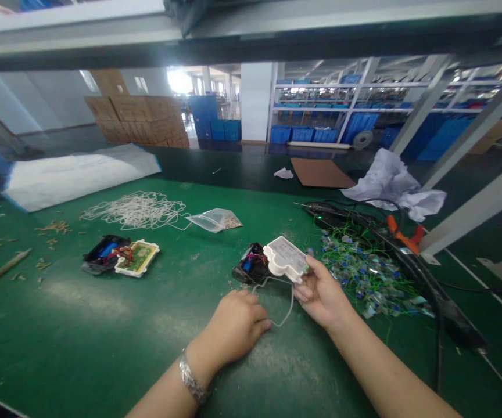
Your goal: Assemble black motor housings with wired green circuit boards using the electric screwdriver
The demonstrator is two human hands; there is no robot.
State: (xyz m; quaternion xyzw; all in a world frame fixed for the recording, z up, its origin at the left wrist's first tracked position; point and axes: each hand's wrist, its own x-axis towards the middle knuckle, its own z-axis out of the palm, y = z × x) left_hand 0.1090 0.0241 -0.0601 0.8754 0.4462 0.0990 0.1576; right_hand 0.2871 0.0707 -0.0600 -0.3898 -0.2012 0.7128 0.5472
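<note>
My right hand (322,293) grips a white plastic casing half (286,258) by its right edge, tilted up off the table. Right beside it lies a black casing half (251,264) with a blue part and red wires inside. A thin white cord (292,305) loops from the casing down to my left hand (240,322). That hand rests on the table, its fingers curled over the cord's end; the fingertips are partly hidden. Further left sits a second opened unit, a black half (105,255) joined by wires to a white half with a green circuit board (140,257).
Tangled white cord (140,210) and a clear bag of small parts (217,220) lie behind. To the right are a pile of green-wired pieces (364,273), a black corded tool (333,212), orange-handled pliers (403,235) and crumpled paper (390,180). Scattered screws (54,226) lie left.
</note>
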